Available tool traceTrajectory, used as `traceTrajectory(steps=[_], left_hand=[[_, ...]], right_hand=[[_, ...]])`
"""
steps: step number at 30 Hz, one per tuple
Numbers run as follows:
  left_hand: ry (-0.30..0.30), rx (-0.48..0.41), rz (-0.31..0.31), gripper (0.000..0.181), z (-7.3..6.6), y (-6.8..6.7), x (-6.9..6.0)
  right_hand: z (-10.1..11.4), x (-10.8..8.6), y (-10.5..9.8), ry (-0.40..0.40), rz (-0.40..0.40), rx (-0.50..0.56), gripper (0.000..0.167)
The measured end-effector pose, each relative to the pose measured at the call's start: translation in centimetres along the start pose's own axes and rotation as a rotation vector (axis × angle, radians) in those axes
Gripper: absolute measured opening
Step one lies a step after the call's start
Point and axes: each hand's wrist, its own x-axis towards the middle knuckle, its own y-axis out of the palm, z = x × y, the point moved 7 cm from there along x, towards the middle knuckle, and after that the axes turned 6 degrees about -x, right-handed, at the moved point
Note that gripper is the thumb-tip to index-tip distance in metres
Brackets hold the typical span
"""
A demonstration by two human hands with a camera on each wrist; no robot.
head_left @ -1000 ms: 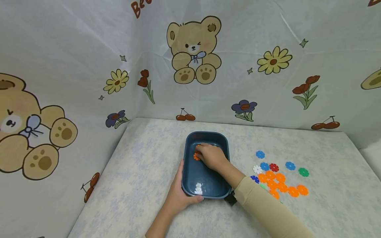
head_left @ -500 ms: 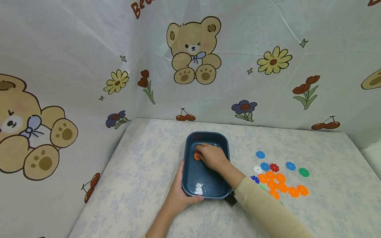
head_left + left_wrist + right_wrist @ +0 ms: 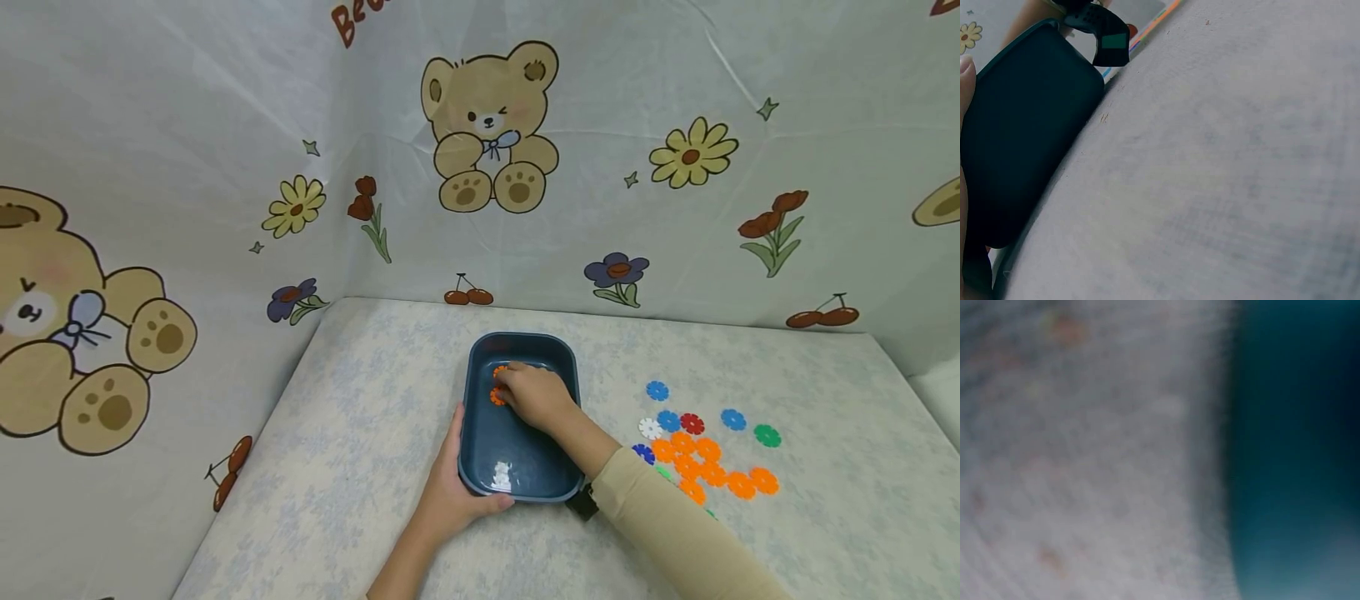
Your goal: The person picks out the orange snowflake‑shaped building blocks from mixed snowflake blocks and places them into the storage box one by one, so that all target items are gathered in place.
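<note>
Tray point(image 3: 519, 454): on bench point(image 3: 360, 417); left hand point(image 3: 454, 492) clamped on its 7 o'clock corner, I judge for steadiness. Orange discs point(image 3: 497, 398): tray's 11 o'clock, under right hand point(image 3: 536, 396); fingertips hidden, pinch I cannot tell.

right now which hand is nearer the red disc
The right hand, inside the blue tray, left of the red disc. The left hand holds the tray's near left corner, farther away.

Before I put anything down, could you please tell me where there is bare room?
The table is bare left of the blue tray and left hand, and right of the scattered discs. The tray's near end is free. Crowded: among those discs, beside the beige sleeve, and the tray's far end, with the right hand and orange discs.
</note>
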Motion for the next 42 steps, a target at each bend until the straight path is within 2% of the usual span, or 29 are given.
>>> traceTrajectory(steps=[4,10,13,17,20,24,29,32,35,42], left_hand=[[0.004,-0.01,0.007,0.132,0.0,0.1,0.1],[0.005,-0.014,0.0,0.133,-0.1,0.3,0.0],[0.003,-0.022,-0.006,0.134,0.0,0.3,0.0],[0.004,-0.04,-0.011,0.136,0.0,0.3,-0.1],[-0.002,-0.055,-0.004,0.137,0.1,0.5,-0.1],[-0.02,-0.069,-0.001,0.138,0.2,0.7,-0.1],[-0.031,-0.072,-0.005,0.137,0.1,0.7,-0.2],[-0.034,-0.067,-0.006,0.137,0.1,0.6,-0.2],[-0.037,-0.054,-0.014,0.137,0.0,0.5,-0.2],[-0.044,-0.035,-0.026,0.135,0.1,0.2,-0.1]], right_hand=[[0.0,-0.4,-0.9,-0.011,-0.05,0.013,0.011],[-0.5,-2.6,-4.3,-0.011,-0.144,0.084,0.02],[-2.0,-4.6,-6.1,0.029,-0.168,0.098,0.022],[-5.7,-8.0,-7.6,0.115,-0.164,0.095,0.023],[-9.5,-11.1,-7.9,0.208,-0.098,0.088,0.025],[-14.4,-15.3,-7.2,0.357,0.054,0.091,0.034],[-19.0,-19.6,-6.2,0.518,0.227,0.091,0.044],[-20.4,-21.2,-5.3,0.571,0.321,0.1,0.05],[-20.9,-21.9,-4.6,0.594,0.369,0.112,0.056],[-20.8,-21.6,-3.9,0.567,0.311,0.14,0.044]])
